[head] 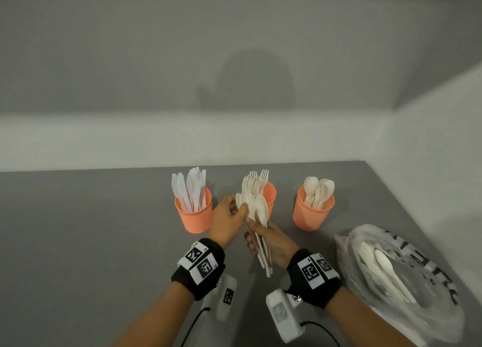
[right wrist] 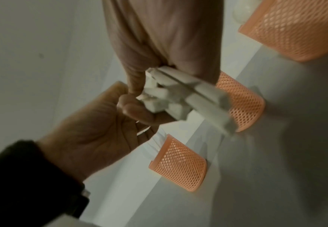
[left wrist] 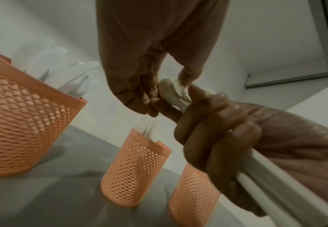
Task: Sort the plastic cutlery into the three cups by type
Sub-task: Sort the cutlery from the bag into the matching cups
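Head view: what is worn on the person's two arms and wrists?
Both forearms are bare, with no sleeves. Each wrist carries a black band: the left band and the right band each bear white tags printed with black square codes. Under each wrist hangs a white camera box, left and right, with a black cable trailing back from it.

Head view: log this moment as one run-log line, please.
right hand: grips spoon bundle by handles | left hand: pinches a spoon bowl | cups: knives, forks, spoons | bag: cutlery left
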`<state>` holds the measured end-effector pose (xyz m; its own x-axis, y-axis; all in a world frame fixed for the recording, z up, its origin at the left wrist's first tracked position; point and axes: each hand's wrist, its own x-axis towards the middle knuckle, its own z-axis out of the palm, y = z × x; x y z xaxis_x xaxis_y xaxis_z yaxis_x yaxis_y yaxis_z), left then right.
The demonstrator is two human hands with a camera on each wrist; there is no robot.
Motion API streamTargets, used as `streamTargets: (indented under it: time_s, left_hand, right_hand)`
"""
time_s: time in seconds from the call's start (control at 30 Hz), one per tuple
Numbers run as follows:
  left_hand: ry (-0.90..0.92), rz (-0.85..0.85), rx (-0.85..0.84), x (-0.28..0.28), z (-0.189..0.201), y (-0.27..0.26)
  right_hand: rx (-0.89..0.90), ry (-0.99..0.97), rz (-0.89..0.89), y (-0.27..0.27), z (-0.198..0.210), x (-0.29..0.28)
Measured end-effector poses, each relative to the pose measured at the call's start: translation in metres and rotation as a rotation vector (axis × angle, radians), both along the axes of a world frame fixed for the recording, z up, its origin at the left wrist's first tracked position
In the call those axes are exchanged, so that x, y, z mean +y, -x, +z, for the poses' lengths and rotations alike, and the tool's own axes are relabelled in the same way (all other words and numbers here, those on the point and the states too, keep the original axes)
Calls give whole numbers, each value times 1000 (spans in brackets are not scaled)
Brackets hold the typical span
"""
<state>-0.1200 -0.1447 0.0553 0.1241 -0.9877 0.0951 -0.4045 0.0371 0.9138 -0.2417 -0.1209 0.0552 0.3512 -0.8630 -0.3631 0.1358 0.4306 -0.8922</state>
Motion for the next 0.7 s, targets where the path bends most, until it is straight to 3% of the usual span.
streamTargets:
  time_s: [0.13,0.3,0.47,0.53,0.7]
  left_hand:
    - [5,-59,-21,4,5,-4]
    - [68,-116,-171,6,8,-7]
    - [104,-13,-224,5,10,-4]
    - [81,33,-175,7,8,0]
    - [-155,77,179,7,4,6]
  right_hand:
    - [-75,-80,16,7,1,4]
    - [67,26,-17,11,-5,5]
    - [90,30,-59,17,-7,6]
    - [99,26,-75,18,-9,6]
    - [119,7,-120,24,-11,4]
